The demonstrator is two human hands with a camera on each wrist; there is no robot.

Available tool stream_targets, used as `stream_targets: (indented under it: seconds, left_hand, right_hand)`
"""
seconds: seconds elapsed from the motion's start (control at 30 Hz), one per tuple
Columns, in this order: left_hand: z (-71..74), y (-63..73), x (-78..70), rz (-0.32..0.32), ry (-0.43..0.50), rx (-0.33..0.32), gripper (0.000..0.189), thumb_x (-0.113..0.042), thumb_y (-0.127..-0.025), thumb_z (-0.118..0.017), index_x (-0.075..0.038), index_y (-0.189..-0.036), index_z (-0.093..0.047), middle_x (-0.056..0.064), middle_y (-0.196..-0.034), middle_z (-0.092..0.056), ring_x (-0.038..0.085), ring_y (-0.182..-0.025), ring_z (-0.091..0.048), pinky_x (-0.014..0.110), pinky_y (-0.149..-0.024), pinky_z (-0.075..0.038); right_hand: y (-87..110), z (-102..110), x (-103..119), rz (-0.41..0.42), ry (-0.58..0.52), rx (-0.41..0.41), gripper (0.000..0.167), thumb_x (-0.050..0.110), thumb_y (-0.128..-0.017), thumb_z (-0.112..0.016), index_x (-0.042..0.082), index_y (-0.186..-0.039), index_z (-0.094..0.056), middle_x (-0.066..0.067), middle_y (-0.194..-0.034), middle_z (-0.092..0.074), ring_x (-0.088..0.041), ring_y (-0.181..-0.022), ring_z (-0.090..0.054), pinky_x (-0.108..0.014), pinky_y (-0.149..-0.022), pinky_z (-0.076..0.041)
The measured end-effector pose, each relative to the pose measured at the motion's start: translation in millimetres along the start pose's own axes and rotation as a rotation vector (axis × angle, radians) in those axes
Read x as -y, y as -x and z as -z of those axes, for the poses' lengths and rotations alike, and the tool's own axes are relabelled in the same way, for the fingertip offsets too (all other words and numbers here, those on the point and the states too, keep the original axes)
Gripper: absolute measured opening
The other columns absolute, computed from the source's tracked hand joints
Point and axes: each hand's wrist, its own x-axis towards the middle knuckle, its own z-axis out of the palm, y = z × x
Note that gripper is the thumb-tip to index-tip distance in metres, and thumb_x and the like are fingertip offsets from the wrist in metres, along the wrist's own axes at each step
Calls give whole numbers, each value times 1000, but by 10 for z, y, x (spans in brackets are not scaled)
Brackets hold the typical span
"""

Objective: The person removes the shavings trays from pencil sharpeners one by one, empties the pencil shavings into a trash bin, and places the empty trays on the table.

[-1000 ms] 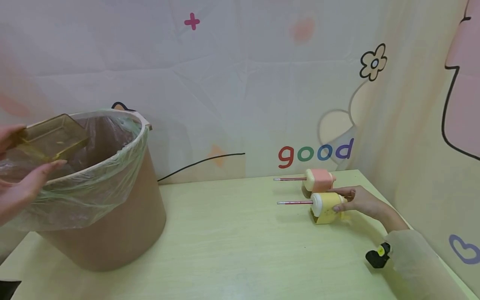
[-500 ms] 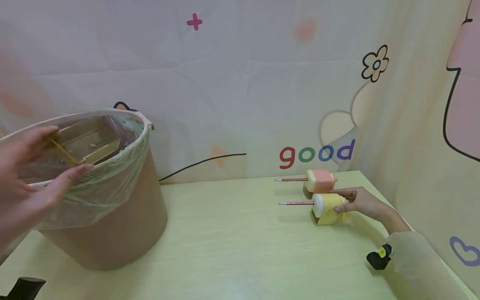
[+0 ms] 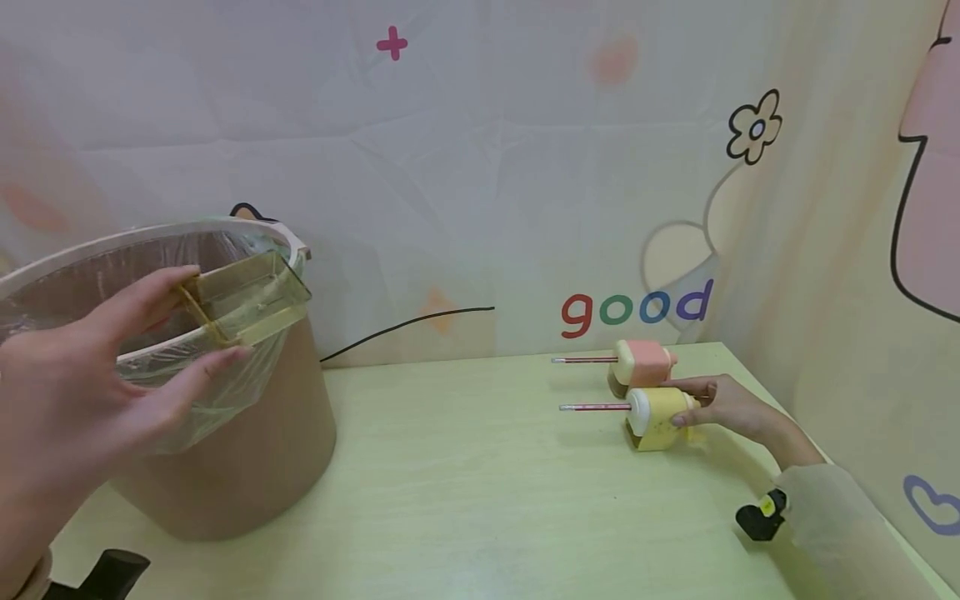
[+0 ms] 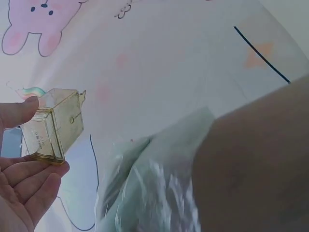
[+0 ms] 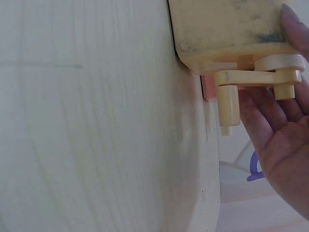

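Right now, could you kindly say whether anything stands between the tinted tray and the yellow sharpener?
Past the right edge of the bin, only the pencil jutting from the yellow sharpener toward the tinted tray; nothing else visible intervenes.

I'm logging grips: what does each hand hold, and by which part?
The left hand pinches the yellowish tray at opposite edges of its printed end; the right hand grips the yellow sharpener by its body near the crank.

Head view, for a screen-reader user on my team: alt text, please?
Left hand holds a translucent yellow tray by a bag-lined bin; right hand grips a yellow pencil sharpener on the table, beside a pink sharpener.
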Motion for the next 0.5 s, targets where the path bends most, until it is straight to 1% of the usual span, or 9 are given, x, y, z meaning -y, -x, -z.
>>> stream_targets:
  seconds: [0.03,0.07,0.13,0.17,0.23,0.3,0.37,0.43,0.5]
  left_hand:
    - [43,-48,-214,-7,-6,11,80,-40,-47,-88,-26,-120,-60,-6,-105,-66,4,-38,-51,11,-35,-19]
    - [77,-94,-398,-11,-12,20,78,-40,-49,-87,-26,-121,-60,-5,-103,-67,8,-46,-58,10,-37,-22]
    - [69,-128,-595,-14,4,15,73,-37,-51,-87,-25,-118,-61,-5,-97,-69,15,-65,-67,10,-40,-27]
    - [62,-145,-666,-18,3,22,72,-37,-53,-86,-25,-119,-61,-6,-95,-69,16,-62,-66,13,-38,-26]
    - [-15,-123,-663,-19,26,13,70,-36,-53,-86,-25,-118,-62,-7,-93,-70,19,-70,-68,14,-37,-26]
    - [-113,-82,-589,-27,67,-9,70,-36,-51,-87,-25,-116,-63,-9,-91,-70,16,-73,-68,14,-37,-25]
    - [-167,-71,-576,-34,115,-16,71,-35,-51,-88,-24,-116,-63,-11,-92,-69,14,-78,-68,12,-40,-30]
    - [-160,-90,-670,-28,144,-13,69,-34,-53,-87,-25,-116,-63,-10,-91,-69,14,-79,-68,11,-40,-32]
    - [-116,-126,-830,-20,156,0,66,-32,-56,-86,-24,-117,-62,-8,-92,-70,14,-81,-68,9,-41,-32]
  right_hand:
    - [2,-2,-3,0,-4,3,61,17,-77,-72,-11,-125,-46,-26,-121,-54,-27,-106,-51,-46,-89,-41]
    - [4,-5,-7,-1,-6,3,61,17,-77,-72,-11,-126,-46,-26,-121,-54,-29,-107,-51,-47,-90,-41]
    - [8,-10,-12,-1,-6,3,62,17,-77,-72,-12,-126,-45,-27,-122,-52,-34,-110,-50,-50,-92,-40]
    - [9,-11,-14,4,-8,4,62,16,-77,-72,-12,-126,-45,-28,-122,-52,-37,-111,-49,-52,-92,-39]
    - [10,-14,-15,-1,-1,0,63,17,-77,-72,-12,-125,-46,-28,-122,-52,-39,-112,-48,-53,-92,-39]
    - [2,-13,-22,6,4,-2,63,18,-77,-72,-12,-125,-46,-28,-121,-52,-39,-112,-48,-53,-92,-40]
    - [-6,-11,-29,1,3,-6,63,18,-76,-73,-12,-125,-46,-28,-121,-53,-36,-110,-49,-51,-92,-40]
    - [-14,-9,-36,-3,2,-6,64,19,-76,-73,-12,-125,-46,-28,-122,-52,-30,-108,-50,-49,-92,-40]
    - [-17,-4,-38,-3,-3,-6,64,18,-76,-73,-12,-125,-46,-28,-122,-52,-26,-106,-50,-49,-92,-40]
